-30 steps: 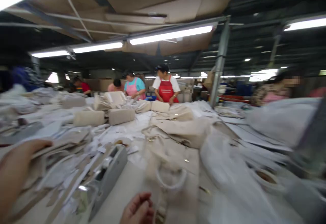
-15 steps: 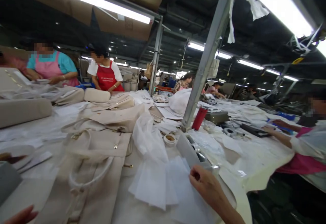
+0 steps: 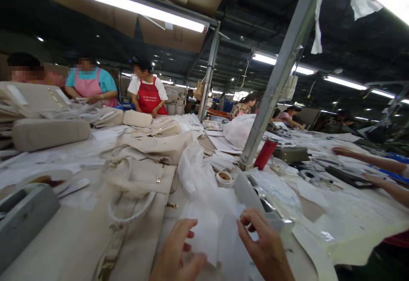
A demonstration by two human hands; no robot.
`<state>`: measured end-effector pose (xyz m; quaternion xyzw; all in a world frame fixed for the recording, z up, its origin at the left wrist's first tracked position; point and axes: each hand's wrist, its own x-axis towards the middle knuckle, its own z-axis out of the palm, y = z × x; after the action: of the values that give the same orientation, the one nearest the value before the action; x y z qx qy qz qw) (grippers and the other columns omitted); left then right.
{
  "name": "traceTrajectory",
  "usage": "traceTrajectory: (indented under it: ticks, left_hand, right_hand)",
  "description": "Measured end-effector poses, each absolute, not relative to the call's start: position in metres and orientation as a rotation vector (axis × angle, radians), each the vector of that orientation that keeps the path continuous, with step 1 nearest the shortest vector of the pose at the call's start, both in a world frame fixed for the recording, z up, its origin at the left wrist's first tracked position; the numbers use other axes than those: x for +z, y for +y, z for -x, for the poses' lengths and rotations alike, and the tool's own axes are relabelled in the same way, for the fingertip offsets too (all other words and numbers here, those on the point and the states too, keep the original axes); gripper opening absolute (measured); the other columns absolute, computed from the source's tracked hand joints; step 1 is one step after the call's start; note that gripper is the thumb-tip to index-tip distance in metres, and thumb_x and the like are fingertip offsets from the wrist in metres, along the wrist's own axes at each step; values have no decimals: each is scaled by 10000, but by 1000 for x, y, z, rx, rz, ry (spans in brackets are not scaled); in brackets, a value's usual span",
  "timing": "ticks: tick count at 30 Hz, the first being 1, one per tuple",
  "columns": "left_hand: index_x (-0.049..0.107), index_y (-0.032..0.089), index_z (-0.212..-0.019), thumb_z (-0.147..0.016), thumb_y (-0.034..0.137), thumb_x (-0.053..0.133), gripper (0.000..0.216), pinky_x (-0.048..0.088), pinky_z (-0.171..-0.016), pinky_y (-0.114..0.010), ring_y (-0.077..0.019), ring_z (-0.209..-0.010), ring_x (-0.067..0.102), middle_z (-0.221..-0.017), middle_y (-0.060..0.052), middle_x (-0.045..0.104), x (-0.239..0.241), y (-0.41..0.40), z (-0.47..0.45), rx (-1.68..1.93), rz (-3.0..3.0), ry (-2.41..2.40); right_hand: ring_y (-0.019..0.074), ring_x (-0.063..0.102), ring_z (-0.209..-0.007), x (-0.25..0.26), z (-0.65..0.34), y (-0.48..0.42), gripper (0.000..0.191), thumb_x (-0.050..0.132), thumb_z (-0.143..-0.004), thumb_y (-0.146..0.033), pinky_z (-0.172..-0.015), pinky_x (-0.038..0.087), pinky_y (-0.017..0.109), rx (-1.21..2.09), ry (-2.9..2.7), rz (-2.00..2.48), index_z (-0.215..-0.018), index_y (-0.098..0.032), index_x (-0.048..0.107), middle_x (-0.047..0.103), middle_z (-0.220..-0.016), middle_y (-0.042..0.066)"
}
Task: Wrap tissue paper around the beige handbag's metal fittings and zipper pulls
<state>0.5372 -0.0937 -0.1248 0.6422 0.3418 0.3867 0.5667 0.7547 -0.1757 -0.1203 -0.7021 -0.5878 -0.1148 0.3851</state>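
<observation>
1. Between the hands and just beyond the left fingertips: white sheets point(image 3: 203, 234), thin, overlapping, partly see-through.
2. Over the near left edge of the sheets, left hand point(image 3: 180, 251): loosely open, fingers bent, thumb well apart from them, with nothing visible in its grasp.
3. At the right edge of the sheets, right hand point(image 3: 263, 240): thumb and forefinger nearly meeting, other fingers curled. Cannot tell whether pinching a sheet or only touching one.
4. Just beyond the right hand, close to its fingers: grey right dispenser point(image 3: 244, 193).
5. Just left of the left hand: beige bag point(image 3: 145, 234), lying flat, with a looped handle point(image 3: 140, 215) in pale wrapping and, farther out, a gold clasp point(image 3: 159, 180).
6. Between bag and sheets, beyond the left hand: gold zip pull point(image 3: 171, 205).
7. Beyond the sheets: crumpled plastic point(image 3: 193, 172), with a white tub point(image 3: 220, 183) of something brown to its right.
8. Beyond the right dispenser: metal post point(image 3: 281, 72), red cylinder point(image 3: 266, 154) just beside its foot.
9. Well left of the left hand: grey left dispenser point(image 3: 32, 219).
10. Far right of the right hand: a co-worker's arms point(image 3: 383, 161), reaching in near a dark item point(image 3: 347, 176).
11. Far beyond the left hand: co-workers in a red apron point(image 3: 148, 95) and a pink apron point(image 3: 87, 85).
</observation>
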Motion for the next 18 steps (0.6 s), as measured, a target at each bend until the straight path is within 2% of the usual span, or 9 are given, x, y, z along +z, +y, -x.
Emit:
traceTrajectory:
  ticks: [3, 5, 8, 9, 11, 13, 15, 18]
  left_hand:
    - [580, 204, -1107, -603, 180, 626, 507, 432, -777, -307, -243, -1003, 539, -1174, -104, 572, -121, -90, -570, 718, -1738, 825]
    - [574, 189, -1017, -638, 198, 596, 380, 396, -794, -317, -233, -982, 527, -1124, -97, 561, -120, -88, -586, 674, -1853, 812]
    - [548, 194, -781, -736, 203, 493, 72, 353, -780, -322, -198, -861, 511, -945, -60, 551, -123, -83, -608, 736, -1881, 830]
    - [523, 197, -714, -743, 188, 468, 63, 343, -752, -313, -182, -806, 495, -861, -37, 535, -124, -81, -615, 744, -1814, 828]
    - [483, 201, -643, -705, 154, 456, 83, 317, -663, -292, -154, -693, 450, -696, 11, 474, -128, -75, -628, 681, -1591, 804]
    - [477, 201, -622, -635, 133, 453, 73, 270, -577, -279, -134, -587, 399, -576, 46, 408, -131, -68, -637, 548, -1382, 773]
    - [497, 194, -616, -588, 129, 444, 88, 229, -536, -277, -117, -507, 363, -508, 61, 385, -133, -61, -640, 437, -1298, 751]
    - [532, 188, -626, -543, 134, 434, 139, 206, -511, -270, -102, -463, 355, -472, 67, 392, -129, -54, -629, 355, -1259, 731]
  right_hand:
    - [152, 561, -631, -134, -754, -162, 211, 448, -909, -307, -602, 492, 256, -244, -1482, 1776, -715, -232, 480, 564, -717, 3]
    - [147, 563, -633, -141, -758, -160, 211, 454, -916, -306, -596, 491, 250, -227, -1491, 1776, -722, -230, 486, 558, -715, -3]
    - [152, 588, -635, -146, -770, -164, 206, 477, -906, -326, -586, 509, 250, -241, -1515, 1798, -726, -232, 511, 581, -723, 2]
    - [166, 612, -666, -146, -774, -165, 194, 482, -898, -336, -600, 523, 262, -260, -1502, 1817, -740, -235, 532, 609, -753, 14]
    - [216, 662, -808, -142, -780, -168, 180, 480, -885, -358, -702, 557, 318, -301, -1441, 1853, -812, -239, 595, 676, -892, 54]
    - [264, 649, -1013, -132, -781, -168, 239, 472, -888, -399, -880, 537, 394, -256, -1398, 1860, -941, -248, 649, 691, -1089, 83]
    - [265, 607, -1138, -121, -778, -165, 348, 445, -906, -460, -1004, 477, 421, -38, -1423, 1819, -1107, -262, 649, 672, -1202, 77]
    - [233, 563, -1220, -113, -777, -156, 524, 304, -957, -525, -1089, 402, 434, 485, -1481, 1758, -1367, -262, 497, 653, -1264, 65]
